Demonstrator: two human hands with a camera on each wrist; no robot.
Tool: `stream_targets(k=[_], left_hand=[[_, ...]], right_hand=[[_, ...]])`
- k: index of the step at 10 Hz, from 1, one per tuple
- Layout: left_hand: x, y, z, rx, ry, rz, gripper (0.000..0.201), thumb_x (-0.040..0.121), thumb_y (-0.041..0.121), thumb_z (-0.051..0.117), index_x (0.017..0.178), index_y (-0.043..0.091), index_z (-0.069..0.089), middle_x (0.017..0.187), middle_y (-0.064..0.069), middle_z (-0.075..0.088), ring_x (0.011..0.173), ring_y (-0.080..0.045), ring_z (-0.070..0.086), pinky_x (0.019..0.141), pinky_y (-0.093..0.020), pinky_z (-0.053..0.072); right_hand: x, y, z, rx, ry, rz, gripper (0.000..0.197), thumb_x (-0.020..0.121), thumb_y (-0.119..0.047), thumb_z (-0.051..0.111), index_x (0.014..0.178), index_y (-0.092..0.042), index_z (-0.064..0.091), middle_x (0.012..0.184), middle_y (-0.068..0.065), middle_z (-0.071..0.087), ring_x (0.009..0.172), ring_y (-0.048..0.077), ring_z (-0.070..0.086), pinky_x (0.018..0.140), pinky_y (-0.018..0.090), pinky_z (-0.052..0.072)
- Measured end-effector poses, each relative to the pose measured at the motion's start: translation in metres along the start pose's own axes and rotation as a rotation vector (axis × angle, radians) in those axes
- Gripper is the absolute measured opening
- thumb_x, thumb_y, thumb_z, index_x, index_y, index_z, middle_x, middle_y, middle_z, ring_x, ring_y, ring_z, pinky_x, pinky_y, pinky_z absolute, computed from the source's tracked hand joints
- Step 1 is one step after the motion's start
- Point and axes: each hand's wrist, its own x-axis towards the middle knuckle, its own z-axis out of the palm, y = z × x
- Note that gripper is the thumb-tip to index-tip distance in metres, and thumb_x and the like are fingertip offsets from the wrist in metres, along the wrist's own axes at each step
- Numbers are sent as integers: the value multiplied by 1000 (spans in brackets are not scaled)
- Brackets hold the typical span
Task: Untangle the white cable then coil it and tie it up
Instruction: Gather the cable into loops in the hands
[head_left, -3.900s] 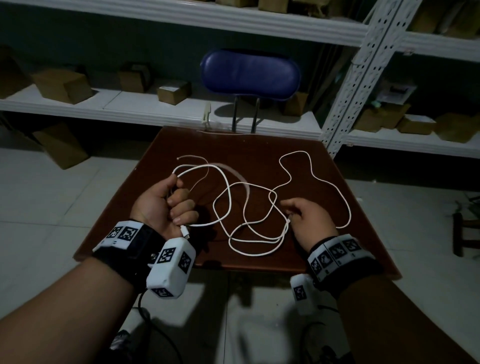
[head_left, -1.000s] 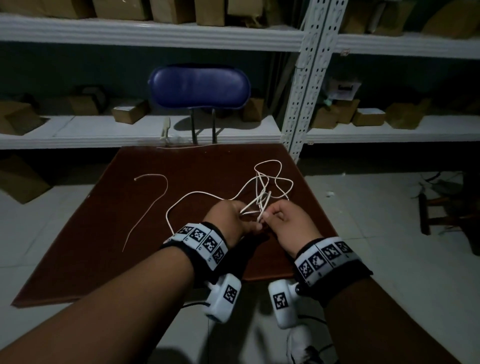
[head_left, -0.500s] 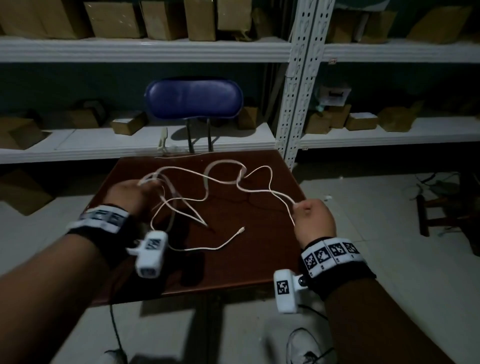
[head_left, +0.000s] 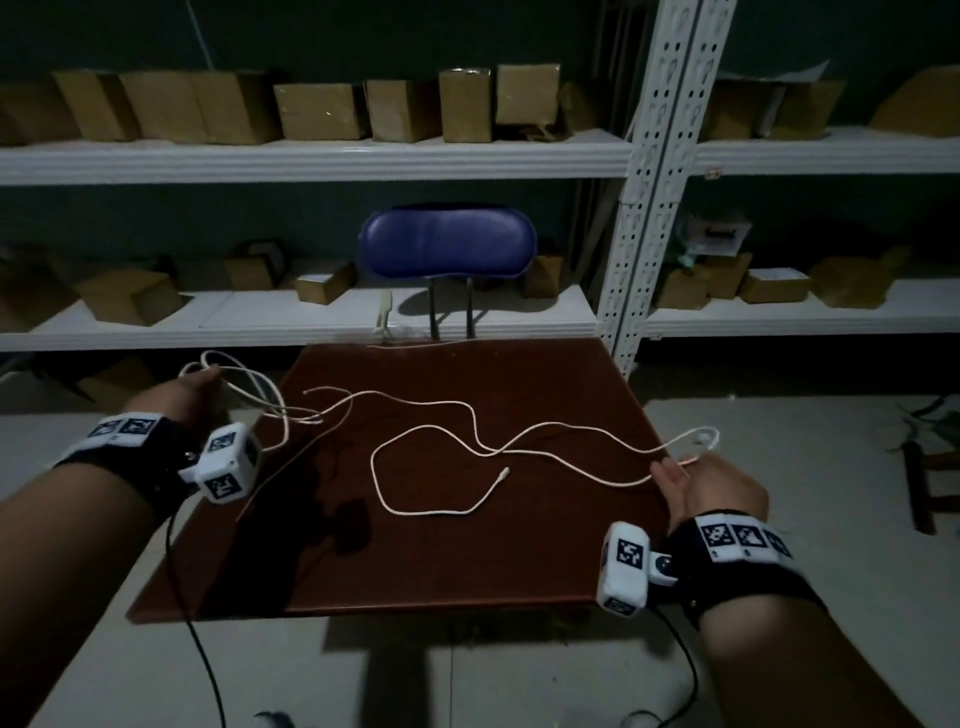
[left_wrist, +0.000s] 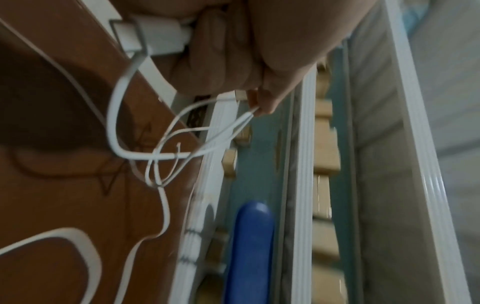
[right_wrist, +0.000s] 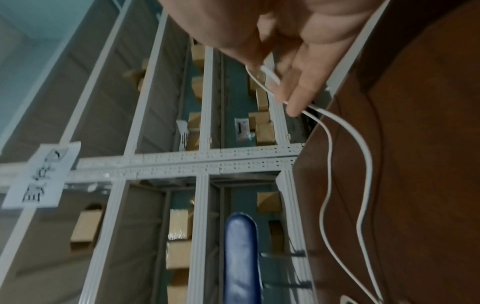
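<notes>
A: What has changed on the dark reddish-brown square counter (head_left: 467, 561)?

B: Half a second ago the thin white cable (head_left: 561, 428) crossed itself in a raised snarl between the two hands. Now the hands have drawn further apart, to the left and right edges of the head view, and most of the cable lies slack on the counter in one open run across the middle of the frame, with a single wide loop and a free plug end lying near the centre.

A: So is the untangling finished?

B: Mostly, by the look of it. At middle left a few strands still bunch and cross near the left hand (head_left: 189, 397), so a little sorting seems left before coiling can start; nothing is coiled or tied yet.

A: How do the hands hold it?

B: The left hand's fingers (left_wrist: 262, 102) are curled, pinching several strands, with the white rectangular USB plug (left_wrist: 153, 39) tucked against the palm. The right hand (head_left: 711, 486), at middle right, has fairly straight fingers (right_wrist: 303, 92), yet fingertip and thumb pinch a bend of the cable.

A: Any writing?

B: Black-and-white square marker patterns on the wristbands (head_left: 743, 538), and a white paper label (right_wrist: 41, 174) on the shelf frame with dark characters too blurred to read. No brand is visible.
</notes>
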Motion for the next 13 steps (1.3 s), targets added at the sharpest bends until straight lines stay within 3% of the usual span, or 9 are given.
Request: stream_targets(k=[1,2,3,4,5,7,9,10,13], left_hand=[[-36,7,20,-65,-121,-34,6,96,19,60,95,17,66,61,-4,71,51,-16,64,50,-22,53],[-45,-8,36,-115,-293,-148,15,90,28,67,82,15,65,57,-4,56,41,-19,51,38,-21,45],[-67,-20,50,-94,-430,-190,25,88,27,68,69,18,54,49,-1,36,34,-15,32,40,-19,30],[-79,-35,58,-84,-485,-162,32,87,27,70,67,20,45,51,0,23,40,-11,21,46,-22,17],[-89,-44,59,-33,-452,-145,27,91,34,65,79,10,61,42,2,28,32,-13,24,43,-17,21],[-105,-55,46,-231,-470,-280,50,92,59,52,71,14,56,54,1,34,35,-14,30,37,-18,26],[-123,-61,37,-346,-567,-276,47,93,54,52,62,20,47,56,0,31,40,-15,24,44,-21,15],[-122,-64,36,-437,-663,-322,46,93,52,52,60,21,42,58,1,24,43,-13,15,46,-21,9],[-90,-66,32,-517,-726,-336,46,92,46,53,57,23,34,57,4,18,38,-11,13,43,-20,8]], right_hand=[[-3,13,7,-68,29,24,33,101,-4,49,131,6,56,106,25,65,92,30,67,94,43,57],[-6,18,12,-262,24,-3,33,100,-15,52,126,0,65,99,14,65,89,29,62,92,38,51],[-21,20,14,-383,22,-133,33,98,-23,57,128,-13,67,116,10,70,98,27,63,86,29,43],[-35,29,27,-456,-56,-258,31,93,-26,67,120,-11,67,91,7,70,84,27,64,81,36,52],[-50,42,38,-517,-204,-304,15,93,-29,67,102,-17,69,80,5,68,64,19,60,60,29,48],[-90,72,58,-566,-550,-329,12,93,-31,69,87,-21,67,74,-1,67,60,8,60,55,22,43],[-129,89,72,-616,-780,-395,37,82,-45,76,114,-31,63,107,-8,65,94,3,61,80,19,52],[-134,101,78,-789,-877,-443,50,80,-45,78,124,-36,57,111,-10,60,96,0,58,79,17,49],[-85,91,88,-958,-604,-463,28,80,-44,79,92,-19,74,69,-9,60,60,0,56,59,15,39]])
